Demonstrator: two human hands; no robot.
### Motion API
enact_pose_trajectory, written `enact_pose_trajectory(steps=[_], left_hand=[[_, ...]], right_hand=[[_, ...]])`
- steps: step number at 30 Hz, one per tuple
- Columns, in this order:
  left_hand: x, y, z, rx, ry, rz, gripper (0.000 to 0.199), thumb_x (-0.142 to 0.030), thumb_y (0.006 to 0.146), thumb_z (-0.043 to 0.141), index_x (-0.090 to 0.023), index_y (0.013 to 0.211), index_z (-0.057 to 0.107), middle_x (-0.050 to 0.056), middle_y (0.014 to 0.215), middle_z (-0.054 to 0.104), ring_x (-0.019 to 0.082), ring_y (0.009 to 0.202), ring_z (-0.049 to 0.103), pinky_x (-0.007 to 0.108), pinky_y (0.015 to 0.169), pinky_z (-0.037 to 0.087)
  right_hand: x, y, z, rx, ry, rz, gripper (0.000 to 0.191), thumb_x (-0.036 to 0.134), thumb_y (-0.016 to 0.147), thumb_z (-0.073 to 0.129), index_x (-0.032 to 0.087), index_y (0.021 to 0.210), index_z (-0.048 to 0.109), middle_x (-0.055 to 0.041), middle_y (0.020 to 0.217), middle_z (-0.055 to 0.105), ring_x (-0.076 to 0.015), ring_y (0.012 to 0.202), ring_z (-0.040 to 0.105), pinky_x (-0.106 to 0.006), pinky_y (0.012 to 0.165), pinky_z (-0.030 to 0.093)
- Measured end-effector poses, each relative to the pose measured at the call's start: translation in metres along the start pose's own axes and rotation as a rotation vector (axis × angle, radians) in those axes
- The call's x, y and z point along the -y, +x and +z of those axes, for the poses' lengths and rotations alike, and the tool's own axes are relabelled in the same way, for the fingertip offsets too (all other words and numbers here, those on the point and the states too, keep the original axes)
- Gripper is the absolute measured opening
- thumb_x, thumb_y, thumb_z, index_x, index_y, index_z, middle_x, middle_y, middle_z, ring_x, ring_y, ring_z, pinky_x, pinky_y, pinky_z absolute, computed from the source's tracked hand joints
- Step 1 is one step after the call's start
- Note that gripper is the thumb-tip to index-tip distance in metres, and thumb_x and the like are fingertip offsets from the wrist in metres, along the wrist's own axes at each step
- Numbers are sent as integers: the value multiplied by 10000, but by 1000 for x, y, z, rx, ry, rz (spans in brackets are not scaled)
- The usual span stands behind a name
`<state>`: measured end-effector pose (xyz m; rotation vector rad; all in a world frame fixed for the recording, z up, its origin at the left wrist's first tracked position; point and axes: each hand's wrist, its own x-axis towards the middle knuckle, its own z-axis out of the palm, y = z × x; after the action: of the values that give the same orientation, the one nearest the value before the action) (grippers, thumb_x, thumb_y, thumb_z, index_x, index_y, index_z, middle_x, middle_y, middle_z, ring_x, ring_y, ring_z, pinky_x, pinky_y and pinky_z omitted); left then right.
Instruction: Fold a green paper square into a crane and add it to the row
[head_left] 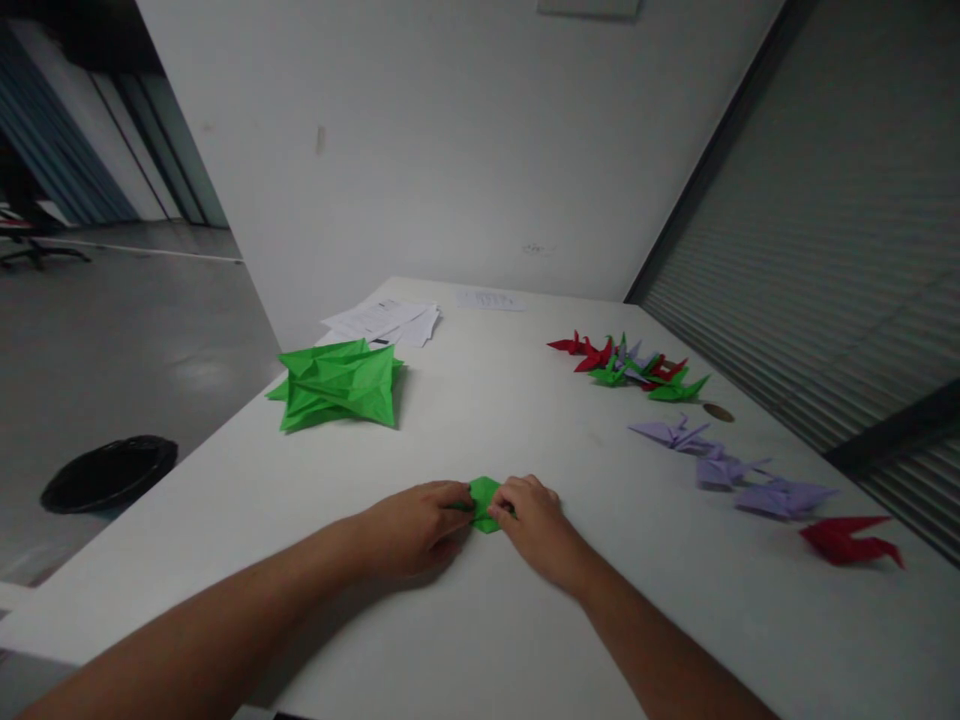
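Observation:
A small folded piece of green origami paper (486, 508) lies on the white table between my two hands. My left hand (420, 525) grips its left edge, thumb and fingers closed on it. On the opposite side my right hand (536, 525) pinches the paper's right part with bent fingers. Parts of the paper are hidden under my fingertips. Farther left lies a stack of creased green paper sheets (341, 385).
Several red, green and purple paper cranes (615, 362) cluster at the back right. Purple cranes (784, 497) and a red crane (851, 540) stand nearer. Printed sheets (382, 320) lie back left. A black-lined bin (109, 475) stands on the floor. Blinds (825, 250) flank the right edge.

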<state>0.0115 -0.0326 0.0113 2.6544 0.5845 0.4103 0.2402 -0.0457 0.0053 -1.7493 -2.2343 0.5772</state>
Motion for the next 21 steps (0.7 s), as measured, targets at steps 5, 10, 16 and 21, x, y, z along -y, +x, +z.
enact_pose_trajectory(steps=[5,10,16,21], left_hand=[[-1,2,0,-8,2,3,381,-106,893,628,-147,1271,659,146,1295,661,270,1244,628,394,1110,523],[-1,2,1,8,15,-8,370,-88,875,633,-136,1241,663,146,1262,667,269,1229,632,389,1111,521],[0,1,4,-10,26,-4,344,-95,905,603,-154,1241,648,144,1270,664,266,1236,631,395,1083,530],[4,1,9,-32,52,-33,335,-99,929,577,-158,1254,628,153,1296,659,268,1215,650,396,1049,543]], right_hand=[[-6,2,7,-64,-36,74,130,197,927,692,222,806,735,-52,974,709,-250,1018,581,-360,880,375],[-14,4,11,-144,-34,79,130,240,862,784,209,748,730,-69,1022,670,-252,1020,560,-356,916,386],[-15,5,9,-107,-17,93,138,216,898,740,202,765,706,-51,1009,686,-249,1024,571,-351,902,382],[-13,7,9,-99,-38,105,145,215,916,702,202,772,694,-45,990,693,-247,1022,586,-353,875,380]])
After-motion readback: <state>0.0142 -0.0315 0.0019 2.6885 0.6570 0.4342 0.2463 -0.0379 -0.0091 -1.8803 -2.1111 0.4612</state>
